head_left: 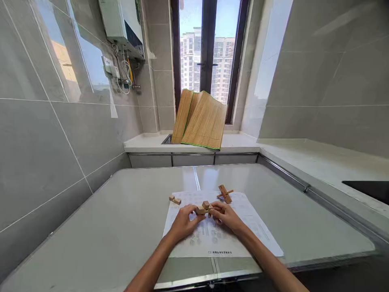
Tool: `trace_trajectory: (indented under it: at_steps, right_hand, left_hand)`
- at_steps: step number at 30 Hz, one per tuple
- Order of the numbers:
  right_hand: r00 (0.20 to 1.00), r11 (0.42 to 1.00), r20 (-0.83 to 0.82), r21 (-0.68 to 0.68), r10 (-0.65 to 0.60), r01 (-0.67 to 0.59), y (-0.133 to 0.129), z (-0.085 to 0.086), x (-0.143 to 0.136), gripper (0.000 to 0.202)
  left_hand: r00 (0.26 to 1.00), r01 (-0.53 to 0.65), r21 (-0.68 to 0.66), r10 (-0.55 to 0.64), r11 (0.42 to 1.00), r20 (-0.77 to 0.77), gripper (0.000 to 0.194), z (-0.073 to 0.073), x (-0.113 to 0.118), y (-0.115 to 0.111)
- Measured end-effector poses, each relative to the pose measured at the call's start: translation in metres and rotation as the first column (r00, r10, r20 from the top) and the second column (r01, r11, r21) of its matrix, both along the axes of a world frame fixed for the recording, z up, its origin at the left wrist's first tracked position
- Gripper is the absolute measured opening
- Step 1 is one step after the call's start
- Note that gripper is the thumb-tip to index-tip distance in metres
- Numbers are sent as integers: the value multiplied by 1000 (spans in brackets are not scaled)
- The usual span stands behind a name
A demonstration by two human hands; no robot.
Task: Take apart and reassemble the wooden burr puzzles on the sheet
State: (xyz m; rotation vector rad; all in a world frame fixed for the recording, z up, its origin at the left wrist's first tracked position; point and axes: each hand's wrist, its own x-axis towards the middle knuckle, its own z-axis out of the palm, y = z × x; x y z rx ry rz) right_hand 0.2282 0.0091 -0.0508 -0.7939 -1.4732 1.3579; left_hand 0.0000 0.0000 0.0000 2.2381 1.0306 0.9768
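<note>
One wooden assembly [201,210] ran left to right between left hand [184,222] and right hand [226,215], fingers pinched on either end.

Large grey tiles [33,142] are covering the left wall [91,129] and the right wall [334,81], pale joints [97,104] running between them. At the far end a dark-framed window [208,44] is letting in daylight, and tall buildings [223,61] are standing beyond it under a blue sky [190,16]. Reflections [91,56] are shining on the left wall, where a white boxy unit [118,20] is hanging near the window, cables [123,73] dangling beneath it. On a pale sill [237,140], slatted mats [206,121] are standing propped before the window. A white ledge [306,152] is running along the right side. A glossy, light worktop [136,227] is filling the foreground, a metal strip [196,178] dividing it.
</note>
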Motion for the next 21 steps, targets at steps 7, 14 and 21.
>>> trace_trajectory:
  at_steps: [7, 14, 21]
  right_hand:
    - [997, 997, 4, 5, 72, -72, -10, 15, 1, 41]
    - [983, 984, -63, -39, 171, -173, -15, 22, 2, 37]
    - [960, 953, -136, -148, 245, -264, -17, 22, 0, 41]
  left_hand:
    - [999, 36, -31, -36, 999, -13, 17, -3, 3, -2]
    - [999, 48, -56, -48, 997, -6, 14, -2, 4, -3]
    - [999, 52, -39, -51, 998, 9, 12, -6, 2, 0]
